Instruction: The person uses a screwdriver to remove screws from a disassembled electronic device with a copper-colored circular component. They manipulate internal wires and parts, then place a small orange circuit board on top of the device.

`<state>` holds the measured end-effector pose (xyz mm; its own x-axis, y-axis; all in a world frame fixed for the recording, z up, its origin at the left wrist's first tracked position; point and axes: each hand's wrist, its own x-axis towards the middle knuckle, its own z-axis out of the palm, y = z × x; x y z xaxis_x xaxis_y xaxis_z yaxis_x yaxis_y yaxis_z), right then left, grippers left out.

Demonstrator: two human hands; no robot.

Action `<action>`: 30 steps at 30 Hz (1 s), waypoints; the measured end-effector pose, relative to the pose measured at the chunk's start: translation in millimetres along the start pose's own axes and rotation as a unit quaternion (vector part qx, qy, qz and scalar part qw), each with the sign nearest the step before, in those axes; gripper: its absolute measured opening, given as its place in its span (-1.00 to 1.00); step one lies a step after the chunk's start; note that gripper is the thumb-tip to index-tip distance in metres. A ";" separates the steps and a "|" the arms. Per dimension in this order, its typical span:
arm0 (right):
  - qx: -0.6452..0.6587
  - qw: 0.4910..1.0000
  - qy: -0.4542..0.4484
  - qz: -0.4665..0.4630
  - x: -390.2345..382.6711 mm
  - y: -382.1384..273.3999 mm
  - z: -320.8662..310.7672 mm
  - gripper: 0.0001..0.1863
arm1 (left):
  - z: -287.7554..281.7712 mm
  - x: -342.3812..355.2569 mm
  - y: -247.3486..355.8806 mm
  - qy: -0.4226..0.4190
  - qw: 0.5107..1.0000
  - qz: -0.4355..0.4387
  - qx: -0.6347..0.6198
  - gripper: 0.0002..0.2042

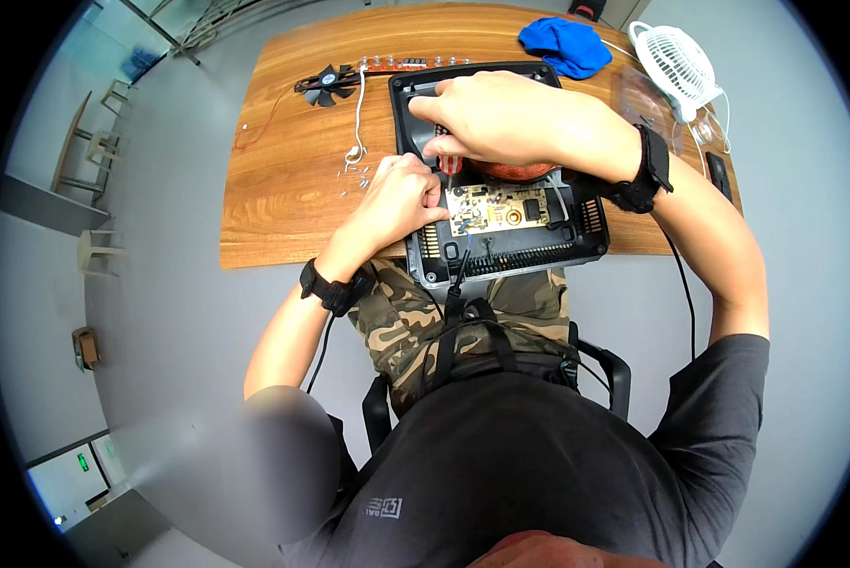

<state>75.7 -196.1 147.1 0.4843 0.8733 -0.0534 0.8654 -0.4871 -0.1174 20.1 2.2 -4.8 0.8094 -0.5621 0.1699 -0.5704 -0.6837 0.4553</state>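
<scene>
While your right grip (pixel 477 115) clasps the screwdriver (pixel 450 164) over the board (pixel 501 212), your left grip (pixel 399 197), its hold unclear, rests against the casing (pixel 569 253), apparently to steady it.

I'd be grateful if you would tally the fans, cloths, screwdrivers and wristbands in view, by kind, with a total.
Fans: 2 (black fan, white fan)
Cloth: 1
Screwdriver: 1
Wristbands: 2 (left wristband, right wristband)
Total: 6
</scene>
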 end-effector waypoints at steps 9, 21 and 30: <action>0.000 1.000 -0.007 -0.016 -6.4 -0.2 -5.1 -0.48 | 5.1 0.8 -6.1 0.025 0.999 0.030 -0.008 -0.68; -0.043 0.996 -0.054 0.052 -4.0 -6.7 -13.1 -0.52 | -0.8 1.9 0.3 -0.001 1.000 0.002 -0.002 -0.72; 0.025 0.998 -0.052 0.010 0.3 5.7 -7.8 -0.48 | 2.0 0.3 -1.6 0.018 1.000 0.011 -0.011 -0.70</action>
<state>81.8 -198.7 154.2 0.4841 0.8607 -0.1579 0.8467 -0.5062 -0.1638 20.9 2.2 -7.3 0.8010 -0.5597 0.2125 -0.5860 -0.6603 0.4697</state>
